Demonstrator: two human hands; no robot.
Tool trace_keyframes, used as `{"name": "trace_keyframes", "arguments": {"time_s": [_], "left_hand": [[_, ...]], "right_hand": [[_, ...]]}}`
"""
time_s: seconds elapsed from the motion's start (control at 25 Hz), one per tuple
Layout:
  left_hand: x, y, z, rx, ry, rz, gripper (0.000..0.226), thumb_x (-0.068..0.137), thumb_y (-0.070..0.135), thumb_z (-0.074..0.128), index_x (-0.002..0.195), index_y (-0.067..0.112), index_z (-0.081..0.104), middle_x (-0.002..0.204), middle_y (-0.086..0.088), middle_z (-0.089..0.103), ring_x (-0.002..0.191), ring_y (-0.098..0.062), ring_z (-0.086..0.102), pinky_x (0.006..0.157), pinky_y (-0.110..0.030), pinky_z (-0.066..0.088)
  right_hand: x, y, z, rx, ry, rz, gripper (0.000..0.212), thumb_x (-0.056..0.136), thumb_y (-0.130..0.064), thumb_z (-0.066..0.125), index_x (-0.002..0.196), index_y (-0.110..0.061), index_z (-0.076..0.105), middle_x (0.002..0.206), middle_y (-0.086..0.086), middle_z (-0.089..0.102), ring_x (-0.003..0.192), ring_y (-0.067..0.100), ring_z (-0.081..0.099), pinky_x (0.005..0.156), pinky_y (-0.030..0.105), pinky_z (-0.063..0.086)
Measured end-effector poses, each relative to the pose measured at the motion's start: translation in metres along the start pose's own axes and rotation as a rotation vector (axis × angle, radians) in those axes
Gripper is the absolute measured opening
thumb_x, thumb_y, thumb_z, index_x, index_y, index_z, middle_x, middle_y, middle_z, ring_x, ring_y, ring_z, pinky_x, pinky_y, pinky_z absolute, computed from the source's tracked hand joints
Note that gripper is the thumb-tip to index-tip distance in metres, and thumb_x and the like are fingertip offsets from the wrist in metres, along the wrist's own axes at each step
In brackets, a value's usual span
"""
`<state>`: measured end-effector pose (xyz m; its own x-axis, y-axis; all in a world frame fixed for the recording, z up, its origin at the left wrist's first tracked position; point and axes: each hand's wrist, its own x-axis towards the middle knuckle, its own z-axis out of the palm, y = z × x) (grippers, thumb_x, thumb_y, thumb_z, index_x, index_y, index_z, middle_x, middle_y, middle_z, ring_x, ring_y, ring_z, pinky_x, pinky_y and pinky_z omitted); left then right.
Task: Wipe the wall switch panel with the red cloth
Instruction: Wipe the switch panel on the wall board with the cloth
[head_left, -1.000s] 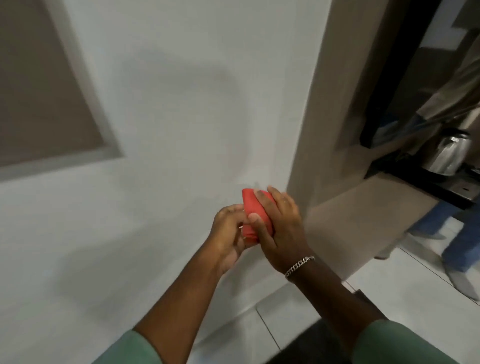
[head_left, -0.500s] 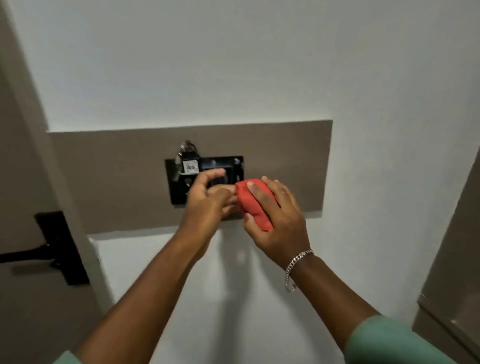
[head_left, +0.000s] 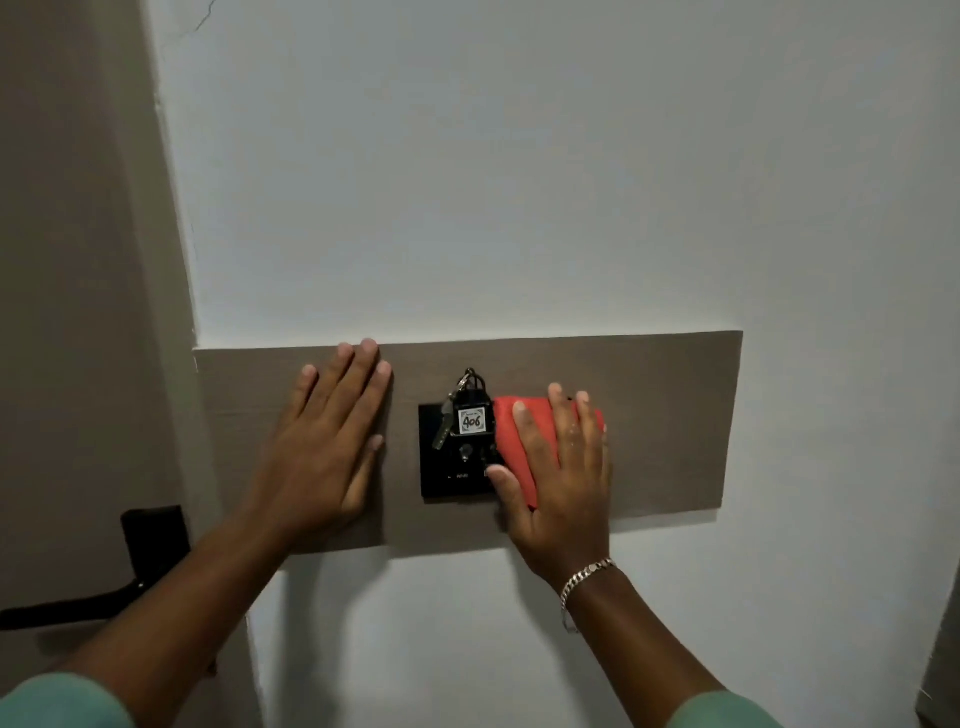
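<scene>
Switch panel (head_left: 452, 478) is partly hidden by red cloth (head_left: 511, 431) under straight fingers (head_left: 563, 415) of right hand (head_left: 566, 483); left hand (head_left: 324, 457) flat on board (head_left: 675, 415).

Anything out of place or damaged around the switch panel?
A key bunch with a 406 tag hangs over the black switch panel, beside the red cloth, likely obstructing the wipe. A hairline crack runs in the wall paint at top left.
</scene>
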<state>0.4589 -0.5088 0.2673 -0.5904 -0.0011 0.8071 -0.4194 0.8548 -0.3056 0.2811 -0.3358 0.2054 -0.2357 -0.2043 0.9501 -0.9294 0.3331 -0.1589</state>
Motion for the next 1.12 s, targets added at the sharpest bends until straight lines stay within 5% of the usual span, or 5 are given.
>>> {"name": "trace_keyframes", "arguments": {"time_s": [0.24, 0.68, 0.84, 1.0, 1.12], "left_hand": [[-0.002, -0.008, 0.033, 0.269, 0.156, 0.008, 0.074, 0.092, 0.044, 0.036, 0.154, 0.007, 0.02, 0.163, -0.014, 0.019, 0.152, -0.029, 0.012, 0.121, -0.053, 0.013], [-0.002, -0.008, 0.035, 0.278, 0.217, 0.009, 0.074, 0.091, 0.044, 0.038, 0.154, 0.007, 0.022, 0.161, -0.015, 0.022, 0.152, -0.03, 0.015, 0.119, -0.055, 0.016], [-0.003, -0.007, 0.035, 0.293, 0.214, 0.015, 0.074, 0.092, 0.044, 0.038, 0.154, 0.007, 0.021, 0.162, -0.015, 0.021, 0.152, -0.03, 0.014, 0.12, -0.055, 0.015], [-0.002, -0.007, 0.035, 0.289, 0.223, 0.011, 0.074, 0.091, 0.044, 0.038, 0.154, 0.007, 0.023, 0.162, -0.015, 0.022, 0.152, -0.03, 0.014, 0.12, -0.055, 0.015], [-0.003, -0.007, 0.036, 0.298, 0.223, 0.009, 0.074, 0.092, 0.044, 0.037, 0.154, 0.007, 0.022, 0.162, -0.015, 0.022, 0.152, -0.03, 0.014, 0.12, -0.055, 0.015]], "right_hand": [[0.005, -0.002, 0.017, 0.075, 0.082, 0.08, 0.057, 0.098, -0.059, 0.032, 0.145, -0.03, 0.044, 0.161, 0.009, 0.034, 0.154, 0.031, 0.021, 0.122, 0.056, 0.02], [0.001, 0.018, 0.019, -0.008, 0.133, -0.102, 0.048, 0.099, -0.05, 0.039, 0.142, -0.031, 0.045, 0.157, 0.013, 0.037, 0.15, 0.033, 0.029, 0.12, 0.059, 0.024], [0.008, 0.008, 0.03, 0.028, 0.224, 0.082, 0.046, 0.1, -0.048, 0.039, 0.143, -0.034, 0.046, 0.158, 0.013, 0.038, 0.151, 0.031, 0.027, 0.122, 0.054, 0.022], [-0.002, 0.03, 0.023, -0.006, 0.157, -0.153, 0.047, 0.099, -0.048, 0.041, 0.144, -0.034, 0.043, 0.156, 0.013, 0.038, 0.149, 0.033, 0.029, 0.119, 0.058, 0.026], [0.005, 0.022, 0.026, 0.049, 0.174, -0.028, 0.045, 0.098, -0.047, 0.042, 0.142, -0.038, 0.045, 0.157, 0.011, 0.038, 0.151, 0.03, 0.028, 0.122, 0.054, 0.019]]}}
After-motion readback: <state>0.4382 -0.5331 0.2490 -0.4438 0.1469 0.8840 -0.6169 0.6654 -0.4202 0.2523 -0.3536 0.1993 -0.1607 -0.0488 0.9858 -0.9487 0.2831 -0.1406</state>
